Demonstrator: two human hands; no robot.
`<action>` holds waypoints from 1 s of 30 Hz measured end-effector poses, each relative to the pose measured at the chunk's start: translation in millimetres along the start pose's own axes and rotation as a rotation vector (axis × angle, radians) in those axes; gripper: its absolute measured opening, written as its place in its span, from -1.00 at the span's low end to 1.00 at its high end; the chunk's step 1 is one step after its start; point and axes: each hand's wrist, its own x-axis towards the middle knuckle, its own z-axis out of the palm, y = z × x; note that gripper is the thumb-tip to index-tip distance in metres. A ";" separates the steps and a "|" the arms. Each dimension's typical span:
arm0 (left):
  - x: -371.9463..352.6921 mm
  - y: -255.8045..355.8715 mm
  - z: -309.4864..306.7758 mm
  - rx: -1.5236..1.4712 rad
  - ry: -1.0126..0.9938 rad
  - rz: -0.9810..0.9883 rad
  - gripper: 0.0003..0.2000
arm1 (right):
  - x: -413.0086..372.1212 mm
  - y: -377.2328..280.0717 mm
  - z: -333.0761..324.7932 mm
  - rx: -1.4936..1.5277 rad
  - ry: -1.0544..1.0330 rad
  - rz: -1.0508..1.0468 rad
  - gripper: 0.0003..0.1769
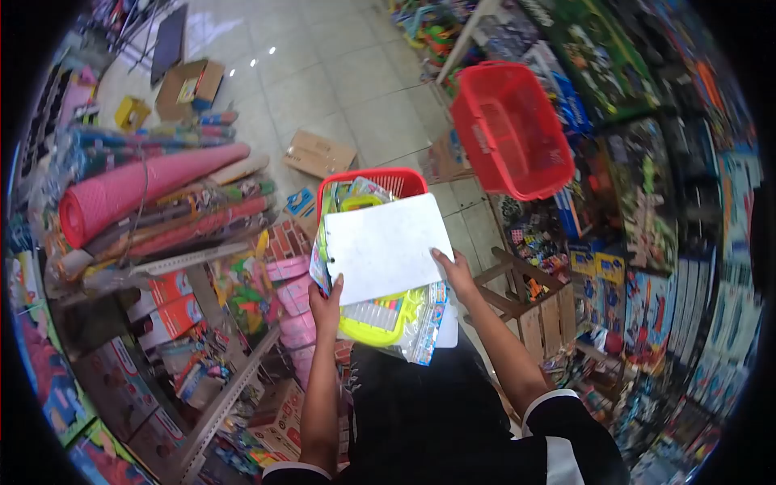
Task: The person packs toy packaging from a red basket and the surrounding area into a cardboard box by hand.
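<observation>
The head view looks forward and steeply down at nearby hands [326, 304]; its rim seems warped.

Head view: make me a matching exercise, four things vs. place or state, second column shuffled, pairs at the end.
1. White rectangular panel
2. Pink rolled mat
3. Large red plastic tub
4. Bright yellow-green plastic item

A. Lying among other rolls, picture's left
B. Partly covered by another listed thing
C. Held by the left hand and right hand
D. Toward the picture's top right

Pairs: 1-C, 2-A, 3-D, 4-B
</observation>
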 end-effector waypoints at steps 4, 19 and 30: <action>-55.5 14.4 20.3 0.002 -0.133 0.073 -0.49 | -76.3 7.4 -57.7 0.134 0.094 0.025 -0.36; -300.1 97.0 223.7 0.090 -0.758 0.371 -0.50 | -329.5 124.9 -320.2 0.642 0.607 -0.137 -0.22; -365.4 39.0 366.1 0.441 -0.957 0.759 -0.51 | -395.6 223.6 -382.7 1.023 0.818 -0.205 -0.29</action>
